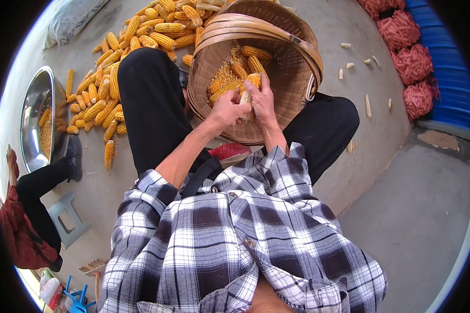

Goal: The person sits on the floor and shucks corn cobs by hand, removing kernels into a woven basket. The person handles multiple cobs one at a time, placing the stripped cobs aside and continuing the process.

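Observation:
A partly shelled corn cob (pixel 253 80) is held between my two hands over a woven bamboo basket (pixel 293 54) that stands between my knees. My right hand (pixel 263 98) grips the cob from the right, its thumb and fingers around it. On the cob's left side, my left hand (pixel 228 107) has its fingers bent against the bare, pale part. Inside the basket lie loose yellow kernels (pixel 222 74) and several whole corn cobs, one of them (pixel 256 52) near the back. The undersides of my fingers are partly hidden.
A pile of corn cobs (pixel 102 92) spreads ahead and left. Beside it stands a steel basin (pixel 33 148) with kernels. A person in red (pixel 23 234) sits at the left near a grey stool (pixel 68 221). Bare cobs (pixel 368 105) lie right, before red mesh sacks (pixel 415 64).

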Action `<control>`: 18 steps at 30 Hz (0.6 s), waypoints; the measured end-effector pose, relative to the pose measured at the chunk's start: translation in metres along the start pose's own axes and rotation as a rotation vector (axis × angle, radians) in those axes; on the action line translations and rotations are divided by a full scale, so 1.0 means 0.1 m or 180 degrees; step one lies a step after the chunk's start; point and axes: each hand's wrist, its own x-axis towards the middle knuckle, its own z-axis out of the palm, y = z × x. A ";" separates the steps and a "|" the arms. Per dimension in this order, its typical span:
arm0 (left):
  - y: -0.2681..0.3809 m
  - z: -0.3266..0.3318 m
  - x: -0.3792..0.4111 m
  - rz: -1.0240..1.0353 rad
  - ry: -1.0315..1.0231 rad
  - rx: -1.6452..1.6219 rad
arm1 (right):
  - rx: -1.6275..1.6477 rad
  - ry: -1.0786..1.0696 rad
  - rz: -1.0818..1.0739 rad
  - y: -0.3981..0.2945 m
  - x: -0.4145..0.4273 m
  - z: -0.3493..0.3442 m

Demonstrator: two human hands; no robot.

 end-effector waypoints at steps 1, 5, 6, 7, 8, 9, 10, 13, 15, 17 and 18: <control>-0.01 -0.02 0.00 -0.0164 -0.0063 -0.0204 | 0.0004 -0.0075 0.0031 -0.04 -0.03 0.02; -0.01 -0.10 0.04 -0.0472 -0.0458 -0.0840 | 0.0071 -0.0227 -0.0088 0.06 0.00 -0.04; 0.00 -0.12 0.04 -0.0480 -0.0496 -0.0805 | 0.0208 -0.0193 -0.0088 0.09 0.01 -0.05; 0.02 -0.12 0.05 -0.0489 -0.0535 -0.0770 | 0.0346 -0.0158 -0.0089 0.13 0.03 -0.06; 0.04 -0.11 0.05 -0.0437 -0.0505 -0.0510 | 0.0484 -0.0123 -0.0090 0.16 0.06 -0.08; 0.06 -0.10 0.05 -0.0382 -0.0466 -0.0254 | 0.0636 -0.0066 -0.0005 0.16 0.07 -0.07; 0.07 -0.08 0.05 -0.0326 -0.0426 0.0003 | 0.0788 -0.0009 0.0081 0.16 0.08 -0.06; -0.08 -0.02 0.08 0.0282 -0.0413 0.0397 | 0.0435 0.0014 0.0080 0.21 0.11 -0.08; -0.08 -0.02 0.07 0.0038 -0.0556 0.0261 | 0.0263 -0.0091 0.0064 0.22 0.10 -0.09; 0.03 -0.07 0.03 -0.0597 -0.0770 0.0086 | 0.0423 -0.0259 0.0116 0.19 0.07 -0.09; 0.05 -0.07 0.03 -0.0571 -0.0730 -0.0006 | 0.0575 -0.0260 0.0117 0.16 0.05 -0.07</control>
